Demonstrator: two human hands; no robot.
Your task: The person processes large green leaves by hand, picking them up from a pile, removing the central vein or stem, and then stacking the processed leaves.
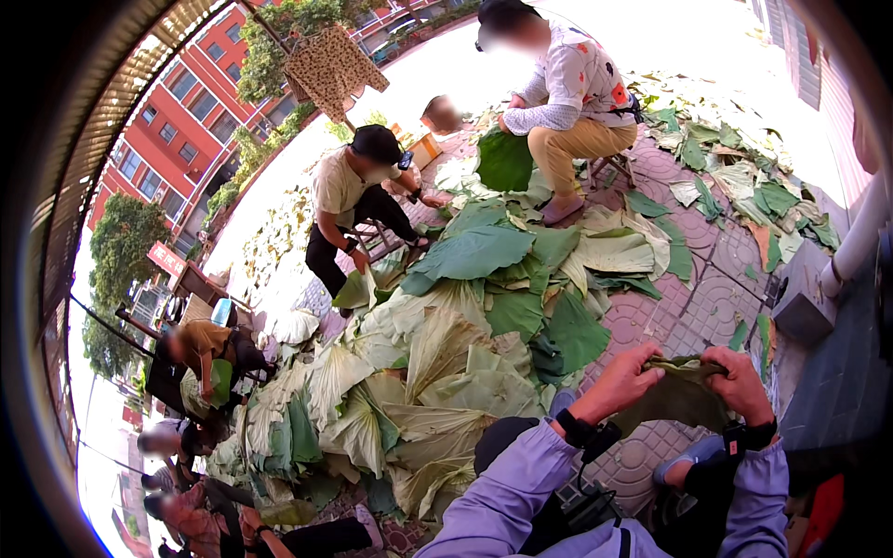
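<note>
A dull green lotus leaf [673,401] hangs between my hands over the paving, its upper edge bunched and folded. My left hand [623,382] pinches that edge on one side, thumb on top. On the other side my right hand [739,380] grips the same edge with curled fingers. Both wrists wear black bands with small devices. Directly before me spreads a large heap of lotus leaves [446,356], some pale and dry, others deep green. A broad green leaf [481,251] lies on top of its far part.
A person on a stool [579,104] holds a green leaf across the heap; another bends over leaves [349,188]. More people sit at the left. A grey block [806,293] supports a pipe at the right. Scattered leaves [739,167] cover paving farther back.
</note>
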